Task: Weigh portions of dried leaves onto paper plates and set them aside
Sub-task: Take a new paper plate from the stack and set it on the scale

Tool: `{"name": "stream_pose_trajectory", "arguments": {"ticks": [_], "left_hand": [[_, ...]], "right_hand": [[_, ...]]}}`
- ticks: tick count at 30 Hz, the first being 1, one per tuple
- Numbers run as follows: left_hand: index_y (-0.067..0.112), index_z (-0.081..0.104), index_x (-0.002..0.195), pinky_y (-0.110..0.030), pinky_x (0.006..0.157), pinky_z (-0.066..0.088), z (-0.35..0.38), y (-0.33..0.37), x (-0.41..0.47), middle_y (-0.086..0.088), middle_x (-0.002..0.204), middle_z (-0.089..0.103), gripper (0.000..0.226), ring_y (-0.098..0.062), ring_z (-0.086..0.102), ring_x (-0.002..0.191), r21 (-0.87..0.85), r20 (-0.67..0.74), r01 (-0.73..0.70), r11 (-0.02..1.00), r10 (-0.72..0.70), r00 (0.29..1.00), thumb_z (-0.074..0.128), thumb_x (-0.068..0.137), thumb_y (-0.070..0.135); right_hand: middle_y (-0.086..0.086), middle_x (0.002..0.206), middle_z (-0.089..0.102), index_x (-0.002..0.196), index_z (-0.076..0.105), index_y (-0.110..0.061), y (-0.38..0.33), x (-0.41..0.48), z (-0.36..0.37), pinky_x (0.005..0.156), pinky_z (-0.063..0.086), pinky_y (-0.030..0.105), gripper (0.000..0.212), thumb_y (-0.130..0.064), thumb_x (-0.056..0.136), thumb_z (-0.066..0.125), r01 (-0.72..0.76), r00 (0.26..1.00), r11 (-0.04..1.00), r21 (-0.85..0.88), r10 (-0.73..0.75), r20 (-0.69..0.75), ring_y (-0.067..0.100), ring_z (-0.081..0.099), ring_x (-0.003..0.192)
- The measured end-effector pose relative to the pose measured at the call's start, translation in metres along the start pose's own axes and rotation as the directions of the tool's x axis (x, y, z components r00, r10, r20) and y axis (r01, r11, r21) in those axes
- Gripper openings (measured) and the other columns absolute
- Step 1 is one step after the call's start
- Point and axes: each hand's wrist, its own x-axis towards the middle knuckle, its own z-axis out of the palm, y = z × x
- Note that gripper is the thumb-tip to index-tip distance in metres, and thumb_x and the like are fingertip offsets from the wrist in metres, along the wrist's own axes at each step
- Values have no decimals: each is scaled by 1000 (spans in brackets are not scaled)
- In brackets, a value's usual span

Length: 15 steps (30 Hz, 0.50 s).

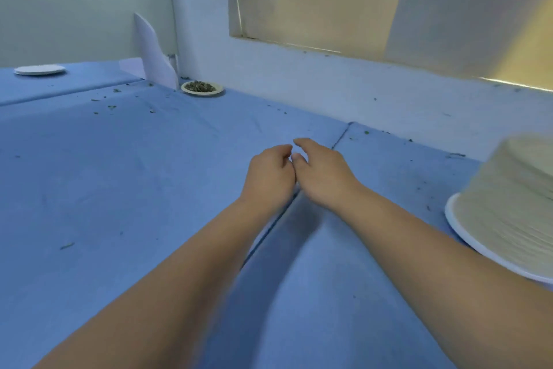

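A paper plate [202, 88] heaped with dried leaves sits at the far edge of the blue-covered table [119, 174], against the wall. A tall stack of paper plates [508, 207] stands at the right edge. My left hand [269, 174] and my right hand [321, 172] hover side by side over the middle of the table, touching each other. The left hand's fingers are curled under, the right hand's fingers are loosely spread. I see nothing held in either hand. No scale is in view.
An empty white plate [39, 70] lies at the far left. A folded white sheet of paper [152, 53] leans in the corner by the wall. Leaf crumbs are scattered over the cloth. A seam [339, 137] runs between two table sections under my hands.
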Motion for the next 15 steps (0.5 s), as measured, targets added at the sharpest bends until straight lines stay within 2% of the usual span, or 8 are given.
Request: {"name": "stream_pose_trajectory", "arguments": {"ticks": [3,5,6,8,9,11,13,15], "left_hand": [[9,55,77,-25,54,31,24,62,-43,1,59,54,17,-10,45,56,-33,41,-158,987,160,986,45,90,6],[11,67,91,-26,59,36,44,102,-66,0,66,61,21,-15,53,65,-67,57,-246,967,250,967,46,91,6],[13,71,105,-25,66,40,54,121,-77,1,75,66,28,-15,58,74,-83,63,-275,958,280,958,47,93,7],[13,66,128,-20,83,43,75,156,-94,-1,102,72,36,-17,63,98,-83,69,-348,934,354,933,47,97,10],[12,64,131,-23,88,43,86,172,-100,-3,112,71,38,-19,63,105,-72,72,-410,909,414,907,46,98,10],[12,61,134,-31,96,44,105,199,-110,-4,130,65,42,-23,58,118,-36,109,-534,845,535,838,44,96,4],[13,54,141,-35,108,38,120,224,-111,-4,151,49,52,-22,45,136,32,183,-618,786,603,776,41,93,-3],[13,49,145,-37,111,34,135,244,-108,-4,158,37,61,-20,33,144,139,265,-670,729,624,735,39,88,-9]], "right_hand": [[4,135,62,145,49,-25,18,-74,-58,86,42,26,42,-28,104,41,-31,991,999,21,34,-130,22,59,117],[0,114,69,142,51,-29,35,-120,-95,73,38,23,39,-30,103,42,-54,976,998,26,58,-211,12,61,90],[-3,102,69,141,51,-31,44,-142,-111,68,37,19,39,-32,103,44,-71,964,997,30,77,-254,5,58,80],[-8,97,63,142,51,-33,66,-186,-139,67,35,8,41,-36,101,47,-119,934,992,42,126,-335,-7,56,80],[-7,102,64,142,51,-33,79,-208,-151,69,35,7,42,-38,101,48,-140,919,989,39,144,-367,-9,58,86],[-4,106,68,143,49,-33,106,-247,-173,70,40,23,43,-39,101,49,-199,896,980,-1,182,-405,5,62,86],[-7,89,64,143,48,-32,134,-280,-191,58,40,26,43,-39,100,50,-292,871,956,-41,247,-425,1,54,68],[-13,69,57,140,50,-29,163,-308,-205,47,34,23,41,-38,101,51,-389,843,916,-98,311,-439,1,48,50]]}}
